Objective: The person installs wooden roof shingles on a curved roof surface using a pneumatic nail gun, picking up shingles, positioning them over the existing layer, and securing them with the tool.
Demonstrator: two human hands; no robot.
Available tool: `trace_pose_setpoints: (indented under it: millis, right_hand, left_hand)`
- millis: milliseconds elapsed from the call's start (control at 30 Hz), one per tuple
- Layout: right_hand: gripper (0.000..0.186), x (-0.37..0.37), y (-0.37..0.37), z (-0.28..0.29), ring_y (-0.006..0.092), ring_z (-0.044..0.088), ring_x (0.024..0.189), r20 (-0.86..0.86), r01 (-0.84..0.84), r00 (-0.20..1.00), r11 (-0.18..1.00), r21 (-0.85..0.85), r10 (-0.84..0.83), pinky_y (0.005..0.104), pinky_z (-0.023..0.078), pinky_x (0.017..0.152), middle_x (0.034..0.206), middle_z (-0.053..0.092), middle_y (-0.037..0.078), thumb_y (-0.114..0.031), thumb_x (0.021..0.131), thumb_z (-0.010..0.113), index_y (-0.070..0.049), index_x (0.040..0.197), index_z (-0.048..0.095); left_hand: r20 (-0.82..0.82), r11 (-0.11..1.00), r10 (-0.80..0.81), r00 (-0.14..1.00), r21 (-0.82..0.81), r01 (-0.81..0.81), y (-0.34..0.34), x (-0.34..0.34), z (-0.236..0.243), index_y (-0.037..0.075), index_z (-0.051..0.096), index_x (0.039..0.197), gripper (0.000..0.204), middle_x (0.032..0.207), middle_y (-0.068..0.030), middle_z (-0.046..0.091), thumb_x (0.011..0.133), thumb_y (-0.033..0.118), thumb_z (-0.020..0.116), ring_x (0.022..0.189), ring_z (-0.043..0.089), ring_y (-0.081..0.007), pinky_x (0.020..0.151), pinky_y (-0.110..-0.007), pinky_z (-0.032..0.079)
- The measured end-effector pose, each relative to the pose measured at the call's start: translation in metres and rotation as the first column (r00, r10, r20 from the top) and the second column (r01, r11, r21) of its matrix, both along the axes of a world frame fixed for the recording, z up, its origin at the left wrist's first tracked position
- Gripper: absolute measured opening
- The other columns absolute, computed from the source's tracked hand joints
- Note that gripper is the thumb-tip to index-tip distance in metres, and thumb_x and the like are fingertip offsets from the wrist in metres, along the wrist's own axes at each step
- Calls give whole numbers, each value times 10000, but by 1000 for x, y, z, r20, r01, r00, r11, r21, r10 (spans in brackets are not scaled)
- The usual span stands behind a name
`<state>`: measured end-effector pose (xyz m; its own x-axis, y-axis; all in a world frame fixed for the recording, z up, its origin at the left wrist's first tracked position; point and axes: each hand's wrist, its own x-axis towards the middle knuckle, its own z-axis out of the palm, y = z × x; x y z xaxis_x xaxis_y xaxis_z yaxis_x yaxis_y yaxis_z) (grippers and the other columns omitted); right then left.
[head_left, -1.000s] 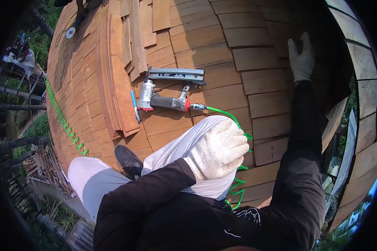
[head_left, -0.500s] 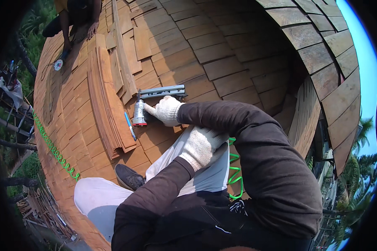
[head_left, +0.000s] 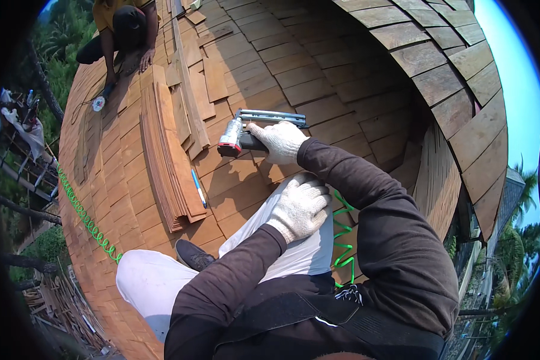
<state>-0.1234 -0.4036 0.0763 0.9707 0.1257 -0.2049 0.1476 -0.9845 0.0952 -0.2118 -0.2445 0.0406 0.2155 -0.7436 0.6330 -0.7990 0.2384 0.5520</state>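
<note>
- Nail gun (head_left: 229, 134): handle partly hidden by the right hand (head_left: 283, 141).
- Co-worker (head_left: 128, 27): head cut off by the top edge.
- Green hose (head_left: 343, 246): partly hidden behind the right sleeve (head_left: 396, 231).

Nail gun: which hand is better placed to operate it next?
Likely the right: the right hand grips the nail gun by its handle, while the left hand rests on the pale trouser leg.

Glossy metal nailer (head_left: 231, 132), matt wooden shingles (head_left: 306, 93).

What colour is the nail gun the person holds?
The nail gun is mostly silver with a red band and dark grip; the head view shows it best.
</note>
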Motion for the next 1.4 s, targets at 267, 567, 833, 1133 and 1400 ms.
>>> trace_pose_setpoints:
  millis: [267, 567, 833, 1133, 1400]
  right_hand:
    - [450, -25, -127, 84, 265, 717, 728, 120, 485, 720, 619, 618, -684, 402, 559, 662, 867, 710, 165, -234, 811, 766, -17, 1198, 694]
    - [215, -77, -270, 134, 162, 628, 605, -79, 250, 338, 8, 968, -938, 315, 544, 512, 801, 659, 79, -138, 890, 788, -7, 1024, 683]
    - [271, -96, -329, 147, 166, 663, 609, 49, 107, 273, 81, 991, -961, 299, 497, 497, 761, 658, 41, -348, 937, 743, -83, 982, 710]
    - [244, -98, -391, 138, 157, 641, 595, 37, 99, 213, 59, 993, -976, 299, 492, 489, 757, 644, 34, -318, 946, 742, -85, 1003, 700]
    - [223, -90, -473, 123, 150, 621, 582, 19, 155, 218, 54, 986, -976, 299, 488, 483, 754, 631, 29, -292, 954, 742, -86, 1021, 690]
  left_hand:
    - [-77, 996, -12, 997, -89, 5, -10, -5, -6, 96, 776, 1038, 199, 1145, -95, 764, 849, 161, 765, 1197, 689, -310, 1145, -548, 430]
    - [-76, 999, -21, 997, -47, 18, -10, 1, -4, 113, 783, 1077, 219, 1173, -91, 769, 860, 141, 770, 1209, 698, -293, 1123, -564, 453]
    - [-119, 999, -40, 992, -39, 35, -10, 4, -5, 107, 785, 1084, 256, 1155, -108, 771, 829, 122, 772, 1182, 709, -304, 1093, -573, 470]
    - [-137, 999, -49, 989, -25, 46, -19, 4, -3, 96, 791, 1091, 271, 1152, -112, 774, 823, 125, 773, 1196, 709, -307, 1103, -583, 459]
    - [-161, 998, -58, 985, 24, 63, -12, 12, -7, 97, 788, 1082, 249, 1209, -83, 755, 840, 149, 762, 1245, 675, -295, 1131, -583, 451]
